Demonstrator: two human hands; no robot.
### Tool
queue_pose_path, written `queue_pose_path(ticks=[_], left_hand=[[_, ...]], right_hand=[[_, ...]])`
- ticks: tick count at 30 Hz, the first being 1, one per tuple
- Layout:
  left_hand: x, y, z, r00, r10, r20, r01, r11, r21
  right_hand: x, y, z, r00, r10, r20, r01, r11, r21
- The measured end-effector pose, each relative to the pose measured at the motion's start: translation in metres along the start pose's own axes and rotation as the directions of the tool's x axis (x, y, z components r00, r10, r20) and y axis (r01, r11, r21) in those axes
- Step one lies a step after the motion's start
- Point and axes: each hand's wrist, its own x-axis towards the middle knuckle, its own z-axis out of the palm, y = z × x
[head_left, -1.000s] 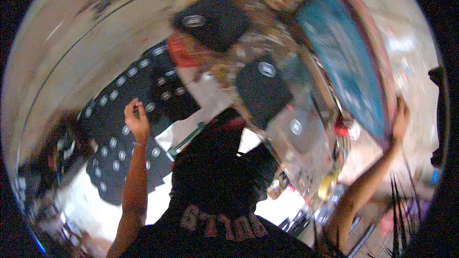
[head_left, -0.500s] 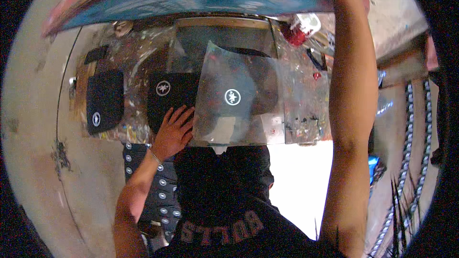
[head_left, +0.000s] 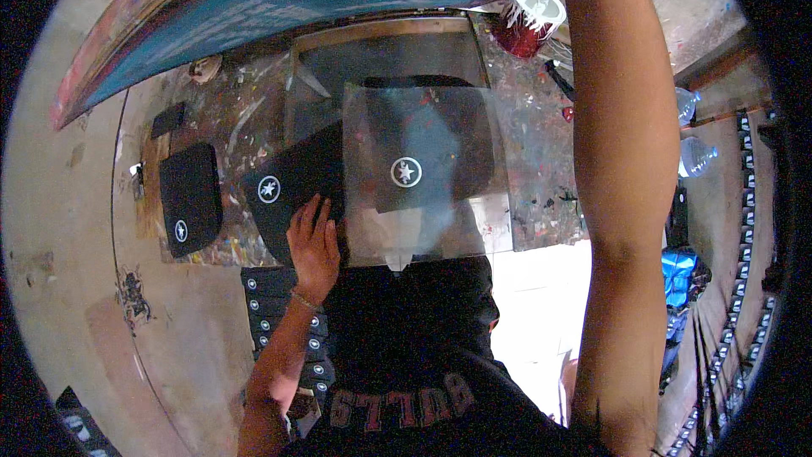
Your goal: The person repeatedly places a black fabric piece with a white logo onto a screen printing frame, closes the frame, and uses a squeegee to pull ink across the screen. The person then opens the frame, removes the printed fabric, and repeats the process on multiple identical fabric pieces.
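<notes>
My left hand [head_left: 315,241] lies with its fingers stretched out on a black flat piece [head_left: 292,178] that bears a white star emblem. That piece sits tilted on the paint-stained table, its right side against or under a clear sheet [head_left: 486,224]; which one I cannot tell. Through the sheet shows another dark piece [head_left: 461,140] with a like emblem. Above the table a blue printing screen [head_left: 245,30] in a worn frame stands raised. My right arm reaches up to the screen's right end; the hand itself is beyond the upper edge.
Another black piece [head_left: 190,203] with an emblem and a small black pad [head_left: 167,121] lie at the table's left. A red-stained tub [head_left: 518,30] stands at the far right. Emblem-marked pieces [head_left: 279,309] lie in rows below the table, more [head_left: 744,195] along the right. Bottles [head_left: 698,156] stand beyond my arm.
The black piece under my left hand has turned and slid nearer me, its emblem now lower and further left. My left hand moved with it. The raised screen appears more tilted, its emblem clearer.
</notes>
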Motion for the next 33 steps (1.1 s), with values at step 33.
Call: queue_pose_path(ticks=[33], left_hand=[[0.132, 0.026, 0.047, 0.958, 0.247, 0.145, -0.168, 0.893, -0.417]], right_hand=[[0.001, -0.002, 0.003, 0.999, -0.019, -0.044, 0.017, 0.999, -0.033]])
